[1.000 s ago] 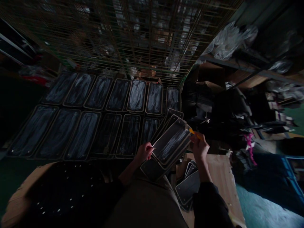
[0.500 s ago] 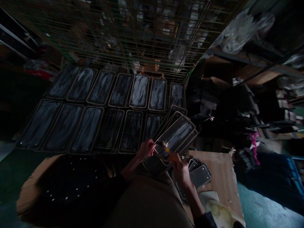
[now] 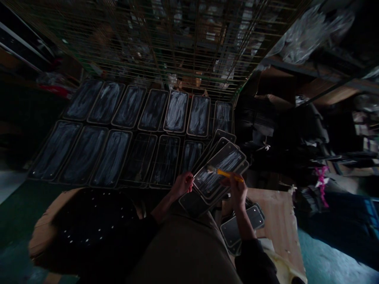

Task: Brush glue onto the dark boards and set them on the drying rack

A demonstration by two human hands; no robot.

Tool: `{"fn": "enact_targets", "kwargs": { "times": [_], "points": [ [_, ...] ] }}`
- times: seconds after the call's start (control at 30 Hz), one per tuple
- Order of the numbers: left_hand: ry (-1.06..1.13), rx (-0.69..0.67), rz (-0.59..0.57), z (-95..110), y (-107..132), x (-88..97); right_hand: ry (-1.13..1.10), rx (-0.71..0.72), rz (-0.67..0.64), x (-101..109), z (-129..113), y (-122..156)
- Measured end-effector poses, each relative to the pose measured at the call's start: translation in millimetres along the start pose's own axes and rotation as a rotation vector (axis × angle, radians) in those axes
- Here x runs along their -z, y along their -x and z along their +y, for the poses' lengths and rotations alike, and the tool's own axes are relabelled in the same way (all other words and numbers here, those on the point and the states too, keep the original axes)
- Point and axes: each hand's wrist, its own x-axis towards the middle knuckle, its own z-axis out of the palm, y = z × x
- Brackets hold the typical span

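My left hand (image 3: 183, 184) pinches the near corner of a stack of dark rectangular panels (image 3: 220, 169) held over my lap. The top panel is streaked with white coating. My right hand (image 3: 237, 189) grips a small brush with a yellow handle (image 3: 226, 174); its bristles rest on the middle of the top panel. Ahead, two rows of coated dark panels (image 3: 130, 130) lie side by side on a wire rack.
A wire mesh cage (image 3: 166, 43) rises behind the rows. More uncoated panels (image 3: 239, 228) sit stacked on a wooden board (image 3: 275, 221) at my right. Cluttered shelves and bags fill the dark right side. A dark spotted garment (image 3: 85, 228) lies on cardboard at left.
The brush moved from the panel's far right edge to its near end, then back up to the middle. The camera view shifted slightly.
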Motion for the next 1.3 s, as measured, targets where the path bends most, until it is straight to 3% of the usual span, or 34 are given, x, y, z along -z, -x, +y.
{"fn": "enact_targets", "kwargs": {
  "times": [0.07, 0.2, 0.27, 0.47, 0.6, 0.7, 0.8, 0.9, 1.1, 1.2, 1.3],
  "points": [
    [0.007, 0.021, 0.011, 1, 0, 0.1, -0.006, 0.010, 0.026, 1, -2, 5],
    [0.026, 0.031, 0.015, -2, -1, -0.3, -0.002, -0.033, -0.122, -4, 2, 25],
    [0.023, 0.031, 0.016, -5, -2, -0.2, -0.018, -0.046, -0.130, -7, 8, 24],
    [0.013, 0.001, -0.017, -9, -5, 0.7, -0.103, 0.063, 0.168, 0, 16, -46],
    [-0.023, 0.022, 0.001, -5, -5, -0.6, 0.018, 0.139, 0.303, 10, 6, -89],
    [-0.026, 0.028, 0.020, -2, -4, -2.0, 0.162, 0.232, 0.328, 15, -1, -101],
    [-0.018, 0.029, 0.022, -3, -3, -2.8, 0.369, 0.322, 0.241, 15, -1, -97],
    [-0.019, 0.028, 0.023, -6, -4, -2.4, 0.524, 0.367, 0.063, 12, 2, -78],
    [-0.017, 0.000, 0.022, -9, -4, -1.7, 0.345, 0.227, -0.272, 1, 2, -7],
    [-0.016, 0.014, 0.026, -9, -4, -1.8, 0.265, 0.148, -0.269, 2, 1, 7],
    [0.005, 0.004, 0.008, -7, -4, -1.4, 0.212, 0.175, -0.096, 11, 1, -16]
  ]
}}
